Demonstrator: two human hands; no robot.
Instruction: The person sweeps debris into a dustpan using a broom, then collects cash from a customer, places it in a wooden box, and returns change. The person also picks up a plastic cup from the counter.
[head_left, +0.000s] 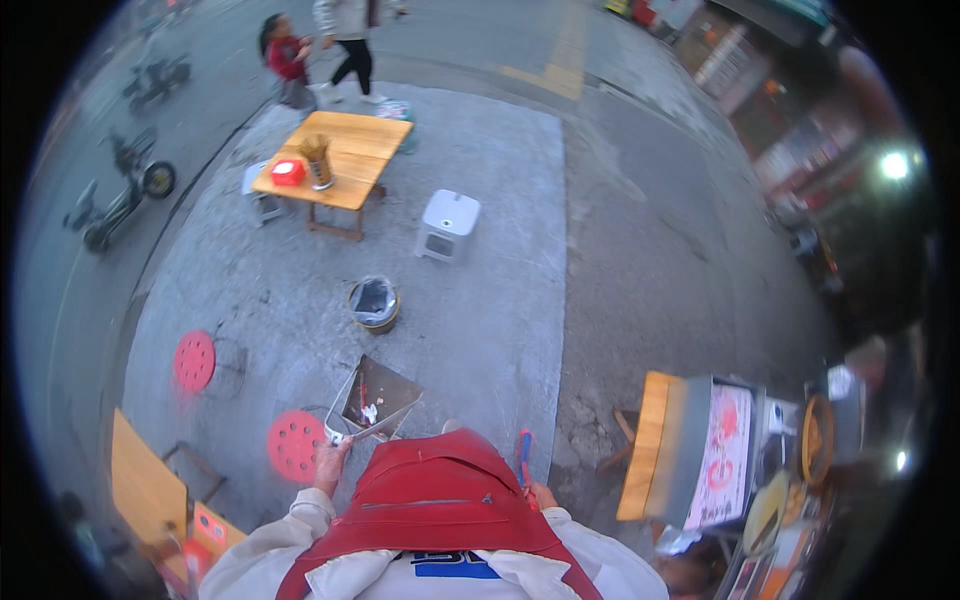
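My left hand (328, 463) grips the handle of a metal dustpan (397, 390) in front of me. Inside the pan lie bits of litter, among them a crumpled white scrap and a thin reddish piece. On the other side of my red apron (450, 480), my right hand (543, 496) is closed around a red and blue long-handled tool (524, 454), perhaps a broom; the apron hides part of it. Close to my left hand stands a red round stool (297, 445) with holes in its seat. Beyond the dustpan is a bin with a plastic liner (374, 301).
A wooden table (360, 142) farther ahead bears a chopstick holder (319, 169) and a red tissue box (287, 173). A white stool (450, 217) stands nearby, another red stool (194, 361) at left. Two people walk past the table. A food stall (720, 457) flanks my right; scooters (124, 191) line the road.
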